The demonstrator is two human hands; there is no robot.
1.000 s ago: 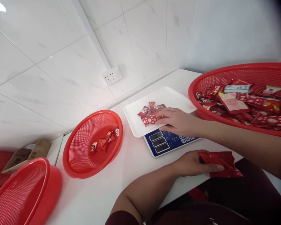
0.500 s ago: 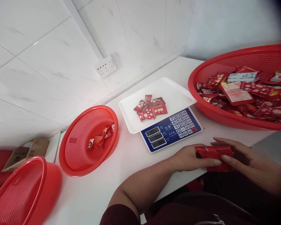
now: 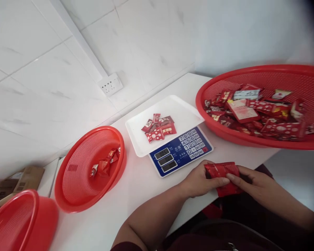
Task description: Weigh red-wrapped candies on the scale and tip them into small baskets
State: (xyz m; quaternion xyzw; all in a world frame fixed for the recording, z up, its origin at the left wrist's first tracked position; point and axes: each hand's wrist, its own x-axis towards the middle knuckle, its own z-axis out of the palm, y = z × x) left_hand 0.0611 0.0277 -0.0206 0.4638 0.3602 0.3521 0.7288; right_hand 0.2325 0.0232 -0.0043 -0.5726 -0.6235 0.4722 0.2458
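Note:
Both hands grip a red packet [image 3: 225, 177] in front of my body, just off the table's near edge. My left hand [image 3: 199, 179] pinches its left side, thumb lying across the front. On the right side my right hand [image 3: 247, 179] holds it the same way, thumb near the middle. Beyond my left hand stands a blue-faced scale [image 3: 179, 150], its small readout blurred. Several red-wrapped candies [image 3: 161, 128] lie in a cluster on its white tray [image 3: 136, 143].
A large red basket [image 3: 202, 101] full of wrapped sweets stands at the right. Left of the scale, another red basket [image 3: 65, 195] holds a few candies. A third basket [image 3: 45, 223] is at lower left, near a cardboard box [image 3: 28, 179]. A socket [image 3: 111, 84] is on the tiled wall.
The whole view has shifted, so more of the right basket's inside shows. Both hands still hold the red packet, which is slightly more tilted. The candies on the tray look the same.

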